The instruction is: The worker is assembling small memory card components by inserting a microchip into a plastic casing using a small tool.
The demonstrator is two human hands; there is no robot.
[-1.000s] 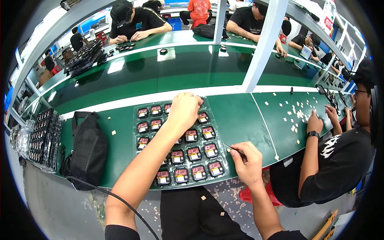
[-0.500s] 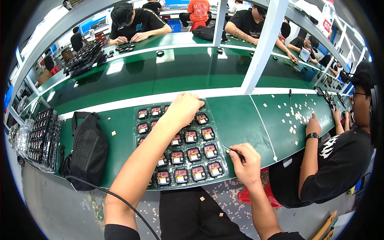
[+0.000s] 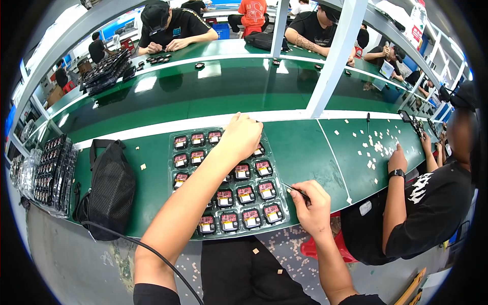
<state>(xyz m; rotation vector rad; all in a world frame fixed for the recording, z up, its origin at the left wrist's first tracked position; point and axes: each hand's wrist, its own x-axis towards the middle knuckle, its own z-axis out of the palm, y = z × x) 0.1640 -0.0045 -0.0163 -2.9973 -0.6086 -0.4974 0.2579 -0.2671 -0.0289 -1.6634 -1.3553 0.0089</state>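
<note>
A clear plastic tray [image 3: 222,130] lies in front of me on the green bench. Several small black square devices [image 3: 229,222] with red, white and yellow labels fill its pockets. My left hand [image 3: 243,137] reaches across the tray to its far right corner. Its fingers are closed, and a dark edge of a small black device [image 3: 261,123] shows at the fingertips; most of it is hidden. Beside the tray's right edge, my right hand [image 3: 312,206] grips a thin pointed tool [image 3: 299,191] with a dark handle, its tip pointing left at the tray. My left forearm covers several devices.
A black mesh bag [image 3: 109,188] lies left of the tray, near stacked filled trays [image 3: 53,175]. A cable [image 3: 147,249] crosses my left arm. Small beige squares [image 3: 378,147] are scattered to the right, where a co-worker [image 3: 422,198] sits. A white post [image 3: 338,61] rises beyond the bench.
My left hand has shifted slightly up and to the right at the tray's far corner. My right hand stays nearly still with the tool. Across the bench, a person's outstretched arm has drawn back.
</note>
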